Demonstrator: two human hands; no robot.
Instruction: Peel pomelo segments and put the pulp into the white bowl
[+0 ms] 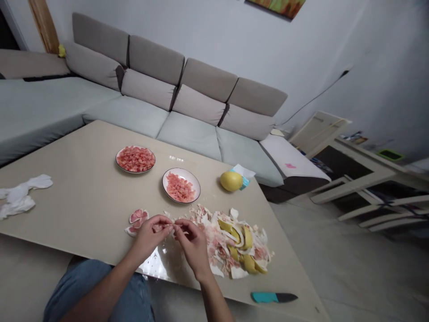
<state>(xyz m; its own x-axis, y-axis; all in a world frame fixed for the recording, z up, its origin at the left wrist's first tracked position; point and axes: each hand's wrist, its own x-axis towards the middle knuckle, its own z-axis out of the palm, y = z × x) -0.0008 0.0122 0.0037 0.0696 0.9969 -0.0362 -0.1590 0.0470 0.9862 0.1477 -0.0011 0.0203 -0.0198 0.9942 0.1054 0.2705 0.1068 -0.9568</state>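
Note:
My left hand (152,235) is closed around a pink pomelo segment (157,228), above the table's near edge. My right hand (193,243) meets it fingertip to fingertip, pinching at the segment's end; what exactly lies between those fingertips is too small to make out. Left of my hands, more pomelo segments (138,217) with white skin lie on the table. To the right spreads a heap of peel, pith and membrane (231,241). Beyond my hands, a white plate with a dark rim (195,181) carries loose pink pulp (180,188). A second plate (122,167) farther left is piled with pulp (136,158).
A whole yellow pomelo (231,181) sits by a blue tissue pack (246,179) at the table's right. A knife with a teal handle (268,297) lies near the front right edge. Crumpled white tissue (25,192) is at far left. A grey sofa (187,129) stands behind the table.

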